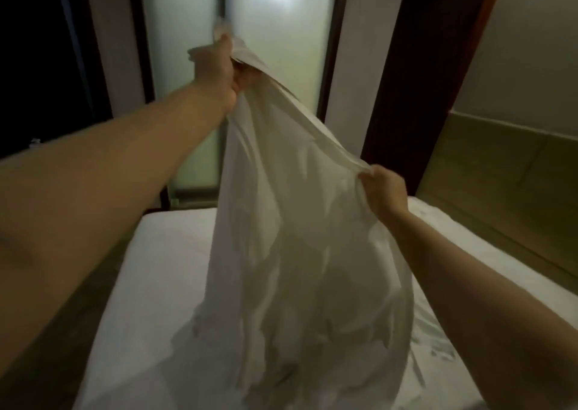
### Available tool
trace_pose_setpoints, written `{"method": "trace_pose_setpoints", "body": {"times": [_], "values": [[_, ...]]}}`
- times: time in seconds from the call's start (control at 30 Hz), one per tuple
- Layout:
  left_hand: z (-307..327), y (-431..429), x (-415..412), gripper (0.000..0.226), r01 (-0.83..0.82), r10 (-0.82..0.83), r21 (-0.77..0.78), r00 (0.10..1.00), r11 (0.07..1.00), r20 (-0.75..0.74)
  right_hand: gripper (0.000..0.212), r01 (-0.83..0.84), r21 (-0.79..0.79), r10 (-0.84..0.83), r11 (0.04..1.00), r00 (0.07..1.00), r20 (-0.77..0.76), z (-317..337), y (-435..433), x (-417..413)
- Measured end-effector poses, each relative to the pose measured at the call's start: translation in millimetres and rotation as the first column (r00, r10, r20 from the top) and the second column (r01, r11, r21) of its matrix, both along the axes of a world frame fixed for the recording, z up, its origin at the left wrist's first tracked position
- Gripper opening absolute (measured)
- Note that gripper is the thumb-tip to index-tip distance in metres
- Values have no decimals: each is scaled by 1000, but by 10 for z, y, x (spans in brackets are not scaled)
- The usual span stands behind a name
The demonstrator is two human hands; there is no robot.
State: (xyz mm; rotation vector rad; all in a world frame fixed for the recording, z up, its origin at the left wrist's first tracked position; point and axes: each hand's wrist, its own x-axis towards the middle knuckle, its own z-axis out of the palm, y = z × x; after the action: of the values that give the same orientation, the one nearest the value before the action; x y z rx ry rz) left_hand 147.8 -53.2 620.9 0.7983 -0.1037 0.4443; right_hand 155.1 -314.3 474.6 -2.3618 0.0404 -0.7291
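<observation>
Both hands grip sheet (291,222): L hand (215,71) high, R hand (383,190) lower.

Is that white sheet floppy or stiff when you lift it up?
Probably floppy: the white sheet sags between the left hand and right hand and hangs in soft folds. It seems light, since pinched edges hold it up. Its bottom bunches on the bed.

The room was dim, lit mainly by a soft glare spot on the frosted glass panel (281,50) at the far centre. The far left lay in near-black shadow. The white sheet (297,253) showed soft and motion-blurred, and wide-angle distortion bowed the dark door frame (391,81) at far right.
</observation>
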Motion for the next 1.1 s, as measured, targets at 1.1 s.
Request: {"method": "trace_pose_setpoints", "body": {"times": [1.1], "values": [[-1030,206,-972,24,161,13,844,981,512,-195,29,-626,79,629,776,759,-170,396,1394,-611]]}}
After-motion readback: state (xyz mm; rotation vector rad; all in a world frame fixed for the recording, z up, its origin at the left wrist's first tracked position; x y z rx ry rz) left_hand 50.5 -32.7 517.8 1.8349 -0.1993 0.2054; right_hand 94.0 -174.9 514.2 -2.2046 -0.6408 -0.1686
